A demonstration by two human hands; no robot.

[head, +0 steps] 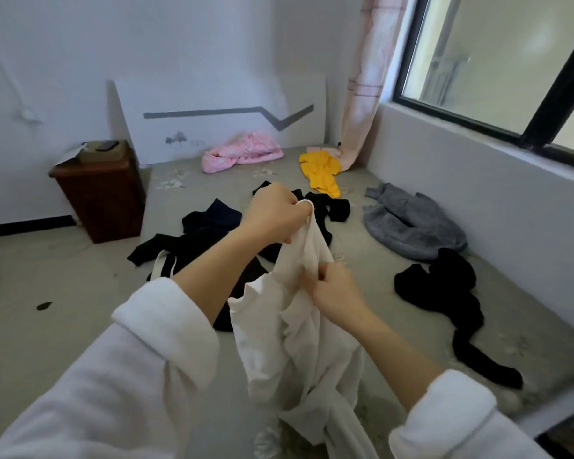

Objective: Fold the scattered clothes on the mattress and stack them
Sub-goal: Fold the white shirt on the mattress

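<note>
White garment (299,342): head view; held up over the near part of the mattress (63,326); bunched, not flat; lower end hangs toward the near edge
Left hand (275,217): raised; grip closed on the top edge of the white garment; fingers curled round the cloth
Right hand (335,293): lower, about mid-cloth; grip pinches a fold; fingers curled in
Unfolded, left-centre: black and navy heap (206,233), crumpled, partly hidden by the left forearm
Unfolded, centre: black garment (332,207) just behind the left hand
Unfolded, far end: pink garment (242,152) by the headboard panel (219,117); yellow garment (322,172) beside the curtain (365,94)
Unfolded, right: grey sweater (411,226) along the wall; black piece (451,303) just beside it, long end trailing toward the near edge
Stack: none visible; no folded item in sight
Progress: judged early; one piece in hand, not yet folded; at least six more lie scattered
Next, as a guess: find hem and shoulders; lay flat on bare mattress at near left; fold; start the stack there
Off-task: brown cabinet (100,197) at far left; untouched
</note>
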